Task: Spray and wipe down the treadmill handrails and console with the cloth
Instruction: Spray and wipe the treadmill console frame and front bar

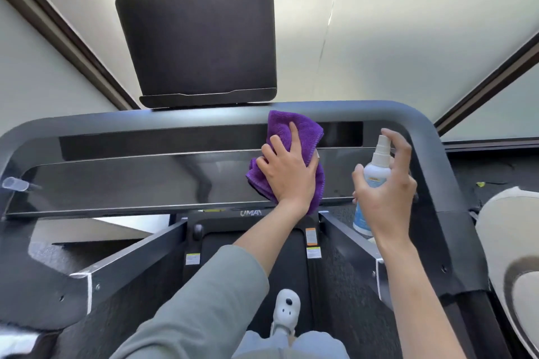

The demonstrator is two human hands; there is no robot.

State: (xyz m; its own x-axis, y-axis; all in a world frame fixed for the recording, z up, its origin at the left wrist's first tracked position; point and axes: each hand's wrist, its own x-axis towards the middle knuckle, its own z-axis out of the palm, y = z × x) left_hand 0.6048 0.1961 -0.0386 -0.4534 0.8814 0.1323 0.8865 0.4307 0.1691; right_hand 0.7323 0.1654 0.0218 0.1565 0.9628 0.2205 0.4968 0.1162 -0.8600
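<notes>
Pale walls with dark trim rise behind a black treadmill, a dark tablet stand (198, 46) at its far edge. The left hand (287, 175) presses a folded purple microfibre cloth (294, 131) flat on the glossy black console panel (131, 181), right of centre. The right hand (385, 186) grips a small white spray bottle (374, 181), forefinger on the nozzle. Judging by this, wiping is midway: the console's left stretch and the grey handrail (420, 125) look still to do.
</notes>
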